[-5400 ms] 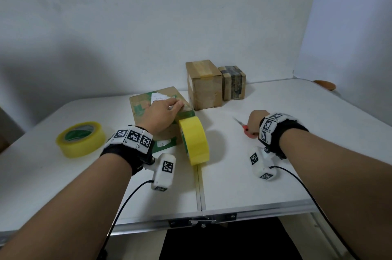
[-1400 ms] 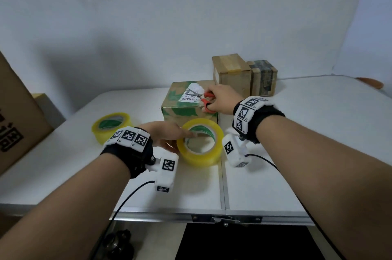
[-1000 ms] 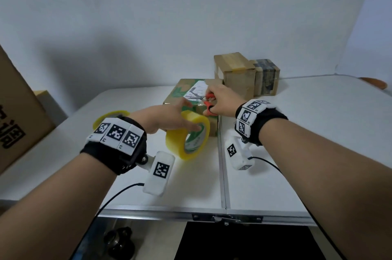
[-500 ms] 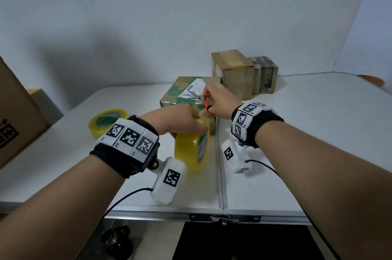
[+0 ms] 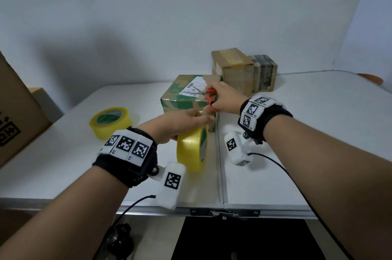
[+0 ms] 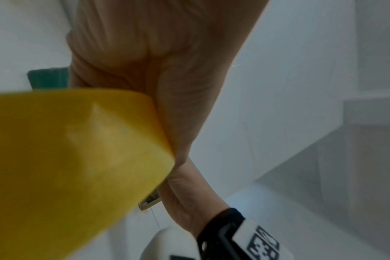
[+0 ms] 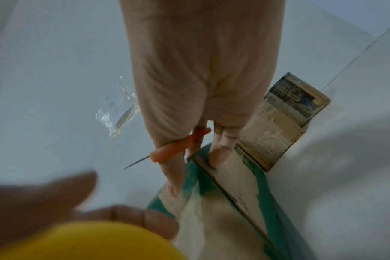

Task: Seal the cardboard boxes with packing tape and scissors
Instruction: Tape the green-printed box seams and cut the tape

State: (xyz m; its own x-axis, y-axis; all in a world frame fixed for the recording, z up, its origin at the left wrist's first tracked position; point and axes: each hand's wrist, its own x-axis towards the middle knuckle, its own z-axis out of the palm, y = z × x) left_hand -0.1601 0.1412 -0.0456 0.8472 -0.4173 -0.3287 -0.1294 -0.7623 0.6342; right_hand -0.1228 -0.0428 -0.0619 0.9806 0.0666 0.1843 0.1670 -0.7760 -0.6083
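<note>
A green-and-brown cardboard box [image 5: 182,98] with a white shipping label stands mid-table. My left hand [image 5: 180,123] grips a yellow tape roll [image 5: 192,150] held on edge just in front of the box; in the left wrist view the yellow tape roll [image 6: 74,158] fills the lower left under my palm. My right hand [image 5: 222,100] rests on the box's top right edge and holds red-handled scissors [image 5: 209,96], blades lying over the label. In the right wrist view the scissors [image 7: 167,151] sit in my fingers beside the box [image 7: 234,193], and fingertips [image 7: 218,156] press its top edge.
A second yellow tape roll [image 5: 110,121] lies flat at the left. Two taped brown boxes [image 5: 233,70] [image 5: 264,71] stand behind the green one against the wall. A large cardboard carton [image 5: 14,115] leans at the far left. The white table [image 5: 307,143] has a centre seam.
My left hand has lifted the tape roll from flat on the table onto its edge and brought it up against the box front. My right hand with the scissors stayed on the box top.
</note>
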